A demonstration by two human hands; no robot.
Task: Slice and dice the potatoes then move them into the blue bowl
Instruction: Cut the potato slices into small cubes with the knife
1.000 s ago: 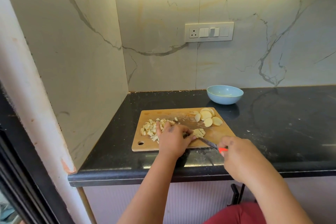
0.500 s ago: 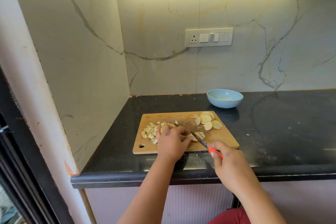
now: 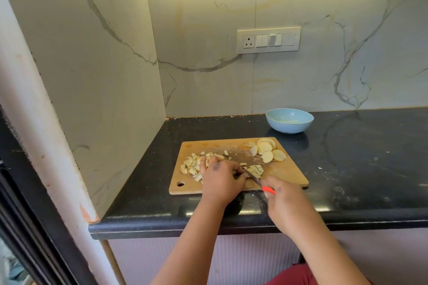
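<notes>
From the head camera we see our right hand (image 3: pixel 286 206) gripping the knife (image 3: pixel 254 178) by its red handle, our left hand (image 3: pixel 220 178) curled over cut potato pieces (image 3: pixel 256 169) on the cutting board (image 3: pixel 287 173). The blue bowl (image 3: pixel 289 120) sits behind, apart from the board.

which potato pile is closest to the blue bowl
The round slices at the board's far right corner, uncut discs; the diced heap sits far left.

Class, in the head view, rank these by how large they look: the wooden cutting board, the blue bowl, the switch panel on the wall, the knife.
1. wooden cutting board
2. switch panel and blue bowl: they look alike, and the panel is farther away, so unranked
3. knife, partly hidden by the hands
</notes>
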